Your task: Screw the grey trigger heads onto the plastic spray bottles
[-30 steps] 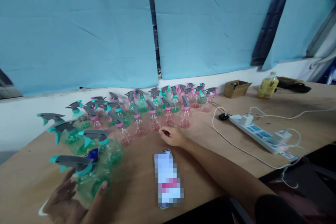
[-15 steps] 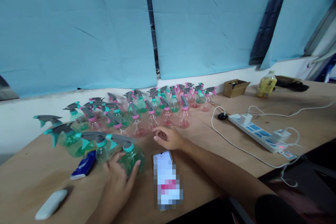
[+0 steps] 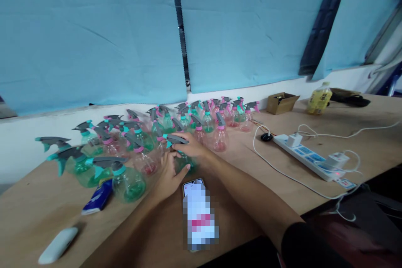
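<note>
Between my two hands is a green spray bottle (image 3: 187,166) with a grey and teal trigger head. My left hand (image 3: 168,173) holds its round body from the left, thumb toward me. My right hand (image 3: 191,145) is closed around the sprayer head and neck from above. Just behind stand pink-collared spray bottles (image 3: 220,139), partly covered by my fingers. Another green spray bottle (image 3: 129,182) stands to the left of my left forearm. A phone (image 3: 199,217) with a lit screen lies right below my hands.
Several more green and pink spray bottles (image 3: 91,144) crowd the table's left and back. A blue packet (image 3: 99,197) and a white oval case (image 3: 58,245) lie at left. Rightward are a power strip (image 3: 309,157) with cables, a cardboard box (image 3: 282,104) and a yellow drink bottle (image 3: 319,99).
My left hand has moved the green spray bottle right and away from me, from beside the other green one. My right hand has closed on its head.
</note>
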{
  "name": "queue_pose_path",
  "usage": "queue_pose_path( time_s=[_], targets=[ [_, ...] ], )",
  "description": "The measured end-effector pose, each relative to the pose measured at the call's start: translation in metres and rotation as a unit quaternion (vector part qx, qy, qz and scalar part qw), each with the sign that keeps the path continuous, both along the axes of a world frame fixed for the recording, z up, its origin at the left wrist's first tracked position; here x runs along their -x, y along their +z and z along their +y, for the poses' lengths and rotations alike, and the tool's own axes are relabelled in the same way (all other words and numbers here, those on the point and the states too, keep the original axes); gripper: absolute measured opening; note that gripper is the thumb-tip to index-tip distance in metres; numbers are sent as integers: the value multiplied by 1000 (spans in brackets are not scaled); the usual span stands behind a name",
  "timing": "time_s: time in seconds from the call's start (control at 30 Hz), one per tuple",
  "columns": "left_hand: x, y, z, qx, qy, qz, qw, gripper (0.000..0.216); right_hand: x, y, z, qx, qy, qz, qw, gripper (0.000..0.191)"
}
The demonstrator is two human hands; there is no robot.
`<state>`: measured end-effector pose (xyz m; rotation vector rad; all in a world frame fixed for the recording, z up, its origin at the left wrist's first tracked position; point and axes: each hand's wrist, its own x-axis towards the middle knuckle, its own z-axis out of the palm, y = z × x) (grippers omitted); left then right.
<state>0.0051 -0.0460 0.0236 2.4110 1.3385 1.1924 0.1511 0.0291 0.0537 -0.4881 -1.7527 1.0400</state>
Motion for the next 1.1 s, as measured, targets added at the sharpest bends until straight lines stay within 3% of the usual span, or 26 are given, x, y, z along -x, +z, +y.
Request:
queue_pose_path(
  time_s=[0.17, 0.4, 0.77, 1.1],
  targets=[
    [2, -7, 12, 63, -85, -153, 982, 14, -16, -6, 4, 39, 23, 61, 997, 35],
    [8, -28, 16, 229, -35, -341, 911, 25, -28, -8, 2, 106, 43, 84, 990, 35],
    [5, -26, 11, 289, -27, -250, 924, 34, -37, -2, -6, 102, 9, 64, 993, 30],
    [3, -22, 6, 278, -45, -213, 936, 32, -35, -4, -5, 90, 8, 66, 994, 28]
  ],
)
